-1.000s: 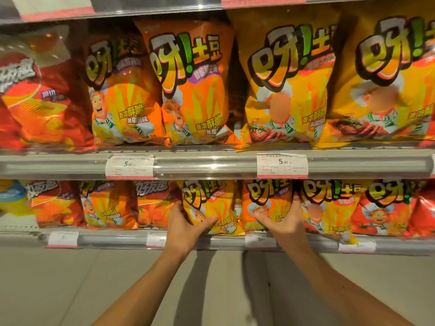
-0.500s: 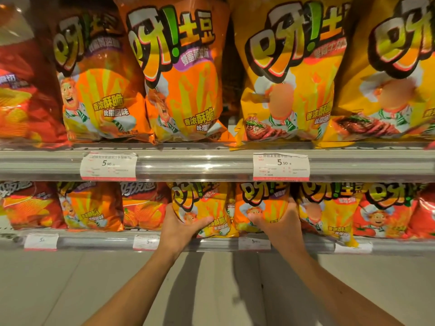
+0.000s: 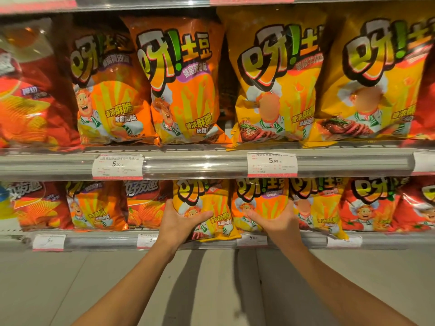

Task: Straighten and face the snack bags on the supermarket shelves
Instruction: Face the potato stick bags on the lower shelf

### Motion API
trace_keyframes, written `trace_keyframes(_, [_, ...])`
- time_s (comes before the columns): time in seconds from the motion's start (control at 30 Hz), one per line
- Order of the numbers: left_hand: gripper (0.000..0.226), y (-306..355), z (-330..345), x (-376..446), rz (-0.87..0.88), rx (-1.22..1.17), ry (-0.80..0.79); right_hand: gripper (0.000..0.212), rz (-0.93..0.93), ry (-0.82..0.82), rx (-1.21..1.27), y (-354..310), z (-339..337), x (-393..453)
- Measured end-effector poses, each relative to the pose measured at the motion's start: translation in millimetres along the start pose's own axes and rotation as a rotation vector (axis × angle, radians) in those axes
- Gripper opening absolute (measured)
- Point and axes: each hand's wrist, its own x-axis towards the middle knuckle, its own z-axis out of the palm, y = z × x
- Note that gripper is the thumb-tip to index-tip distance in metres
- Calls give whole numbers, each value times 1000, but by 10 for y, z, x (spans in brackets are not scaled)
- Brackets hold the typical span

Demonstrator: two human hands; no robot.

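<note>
Gripping yellow bag (image 3: 213, 208), left hand (image 3: 179, 225), thumb across front

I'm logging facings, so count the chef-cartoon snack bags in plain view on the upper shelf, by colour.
Orange bags: 2
Yellow bags: 2
Total: 4

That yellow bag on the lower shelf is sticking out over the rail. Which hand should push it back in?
Left, probably. The left hand already grips the yellow bag, thumb across its front, where it overhangs the shelf rail. The right hand holds the neighbouring orange bag.
</note>
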Motion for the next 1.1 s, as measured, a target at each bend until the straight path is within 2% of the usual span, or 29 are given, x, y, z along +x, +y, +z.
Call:
trace_keyframes(0.1, [81,-2,-106,-66,7,11,-40,52,-100,29,0,-2,-28,26])
trace_keyframes(0.23, [73,-20,-271,-134,10,-11,-75,37,24,-94,125,-156,-135,40])
trace_keyframes(0.4, [72,-40,-403,-173,32,-34,-74,52,84,-166,222,-286,-267,-10])
trace_keyframes(0.5, [75,-45,-378,-169,47,-37,-63,54,2,-135,158,-287,-401,-121])
trace_keyframes(0.67, [75,9,-149,-116,75,-48,-71,43,157,-176,-48,-269,-739,-300])
trace_keyframes(0.73, [72,58,-7,-90,82,-66,-62,52,292,-182,-12,-232,-908,-393])
trace_keyframes(0.77, [70,87,76,-80,84,-80,-59,49,352,-167,22,-203,-989,-445])
trace_keyframes(0.93, [64,235,528,-8,69,-184,-135,62,480,-89,151,-149,-1393,-635])
trace_keyframes(1.1, [66,272,924,85,38,-161,-227,43,486,-52,272,-73,-1698,-751])
